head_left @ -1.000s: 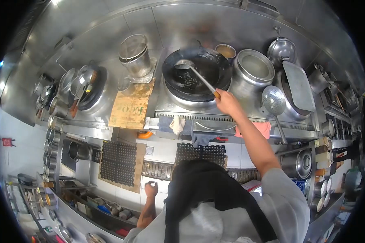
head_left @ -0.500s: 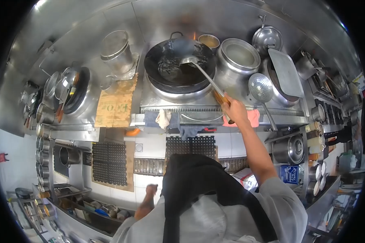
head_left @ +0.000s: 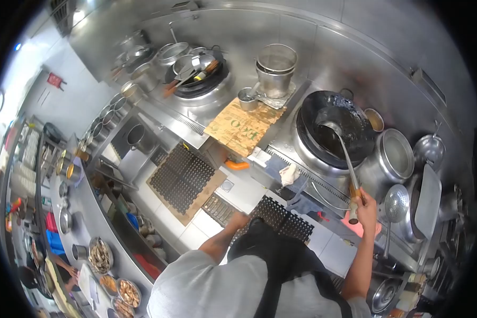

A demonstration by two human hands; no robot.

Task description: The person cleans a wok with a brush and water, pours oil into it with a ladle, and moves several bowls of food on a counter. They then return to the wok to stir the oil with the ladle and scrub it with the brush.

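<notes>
My right hand (head_left: 366, 206) is wrapped around the wooden-ended handle of a ladle (head_left: 347, 157). The ladle's bowl rests inside a large black wok (head_left: 315, 104), tilted on the burner, with dark, glossy liquid at its bottom. My left hand (head_left: 239, 219) hangs low in front of my body, above the floor mat, its fingers curled closed and nothing visible in them. To the right of my right hand lies a perforated skimmer (head_left: 396, 204). A pink cloth (head_left: 355, 226) hangs on the stove's front edge under my right hand.
Right of the wok stand a lidless metal pot (head_left: 396, 155) and a small container (head_left: 374, 120). A flattened cardboard sheet (head_left: 245, 125) carries a small metal pot (head_left: 247, 99) beside a strainer bucket (head_left: 276, 66). A second wok (head_left: 217, 79) holds utensils. Food bowls (head_left: 100, 255) line the left counter, near another person's arm (head_left: 64, 265).
The view has swung left, bringing the left counter and its food bowls into sight. My right hand still grips the ladle, and its bowl stays in the wok. My left hand remains closed.
</notes>
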